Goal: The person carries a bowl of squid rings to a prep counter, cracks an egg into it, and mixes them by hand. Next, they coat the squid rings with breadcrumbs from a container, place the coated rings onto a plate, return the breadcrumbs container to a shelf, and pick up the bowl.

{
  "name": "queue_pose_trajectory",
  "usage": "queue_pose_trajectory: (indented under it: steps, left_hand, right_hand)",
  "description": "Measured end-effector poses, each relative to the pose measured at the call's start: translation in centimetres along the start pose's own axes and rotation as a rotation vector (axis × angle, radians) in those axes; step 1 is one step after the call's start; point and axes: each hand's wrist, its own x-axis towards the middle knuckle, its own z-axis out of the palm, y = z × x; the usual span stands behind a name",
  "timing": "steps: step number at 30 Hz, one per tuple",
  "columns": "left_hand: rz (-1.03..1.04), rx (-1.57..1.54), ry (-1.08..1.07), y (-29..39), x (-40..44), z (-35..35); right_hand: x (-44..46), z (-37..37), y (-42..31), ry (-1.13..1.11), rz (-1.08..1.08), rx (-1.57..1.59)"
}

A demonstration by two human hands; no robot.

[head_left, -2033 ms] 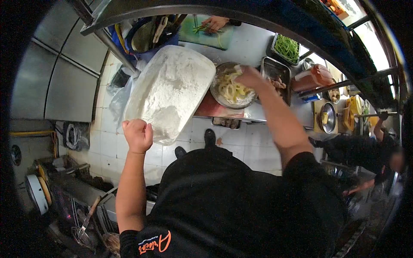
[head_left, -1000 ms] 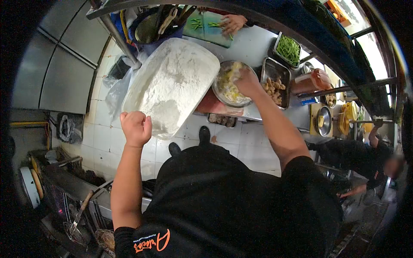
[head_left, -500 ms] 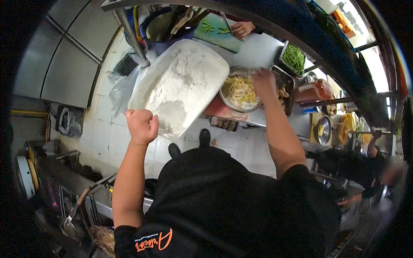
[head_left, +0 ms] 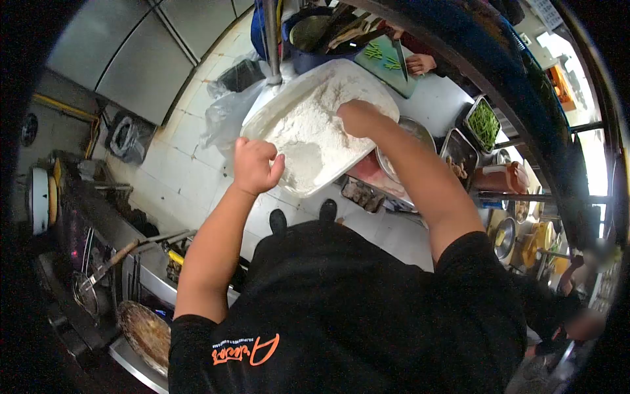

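Note:
A large white plastic tub of white flour stands before me, tilted across the view. My left hand is curled at the tub's near left rim, fingers closed on the edge and thumb out to the side. My right hand reaches down to the flour on the tub's right side. Its fingers are bent and mostly hidden, so what they hold cannot be made out. Under my right forearm is a metal bowl, largely covered by the arm.
Across the counter, a co-worker's hand is beside a knife and cut green beans on a green board. Trays of green beans and brown pieces stand right. A metal post rises behind the tub.
My right hand has moved left from above the bowl of pale, wet pieces to the flour in the tub. My left hand stays at the tub's rim. The whole view has shifted.

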Motion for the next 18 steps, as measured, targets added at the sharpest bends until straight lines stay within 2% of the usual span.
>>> queue_pose_trajectory:
  steps: [2, 3, 5, 9, 11, 13, 14, 17, 18]
  left_hand:
    - [0.014, 0.003, -0.004, -0.1, 0.0, 0.1]
    - [0.021, 0.005, 0.003, -0.2, 0.1, 0.1]
    - [0.029, -0.005, 0.013, -0.2, -0.1, 0.1]
    - [0.051, -0.013, 0.001, 0.1, 0.1, 0.2]
    - [0.059, 0.023, 0.013, -0.1, 0.1, 0.3]
    - [0.075, -0.007, 0.012, -0.2, 0.2, 0.4]
    - [0.068, -0.010, 0.026, -0.1, 0.2, 0.5]
    - [0.083, 0.002, 0.039, -0.1, 0.3, 0.8]
    - [0.086, 0.008, 0.011, -0.1, 0.3, 0.7]
  right_hand:
    - [0.7, 0.9, 1.1, 0.154, 0.070, 0.062]
    - [0.9, 1.3, 2.4, 0.163, 0.072, 0.058]
    - [-0.4, -0.1, 2.9, 0.535, 0.045, 0.082]
    - [-4.7, -2.6, 4.5, 0.652, 0.161, 0.216]
    - [-6.2, -3.0, 5.9, 0.888, 0.272, 0.900]
    - [-6.0, -1.1, 7.6, 0.975, 0.295, 0.870]
    - [-6.6, -1.0, 7.1, 0.741, 0.270, 0.669]
    - [-7.3, -1.5, 5.4, 0.681, 0.263, 0.427]
    - [-6.2, -0.7, 7.1, 0.794, 0.245, 0.799]
